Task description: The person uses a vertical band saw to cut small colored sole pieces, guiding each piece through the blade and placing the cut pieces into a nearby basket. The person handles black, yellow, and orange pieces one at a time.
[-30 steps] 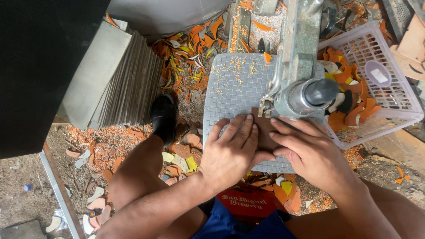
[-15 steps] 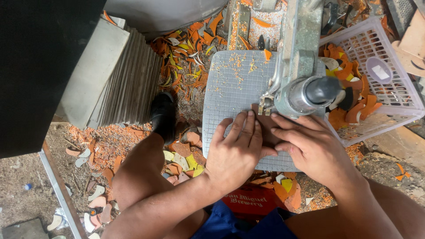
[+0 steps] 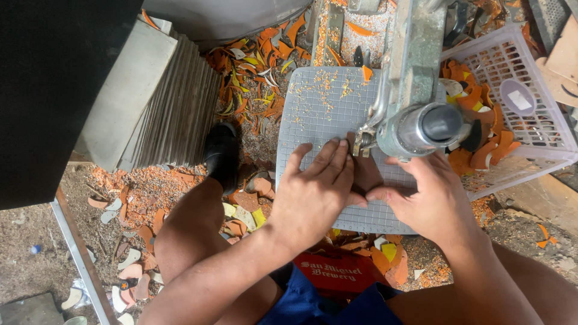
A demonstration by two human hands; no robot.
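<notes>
Hands point(image 3: 313, 192) point(image 3: 430, 201) pressing brown piece point(image 3: 364, 174), grid table point(image 3: 313, 114) edge near

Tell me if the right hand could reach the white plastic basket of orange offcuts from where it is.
Probably yes. The right hand presses the brown piece on the gridded grey table, and the white plastic basket sits just beside it, with only the grey metal machine head above partly intervening.

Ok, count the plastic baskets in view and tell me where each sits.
1. A white plastic basket sits at the right of the metal cutting machine, holding orange scraps; others may lie beyond the frame.
</notes>
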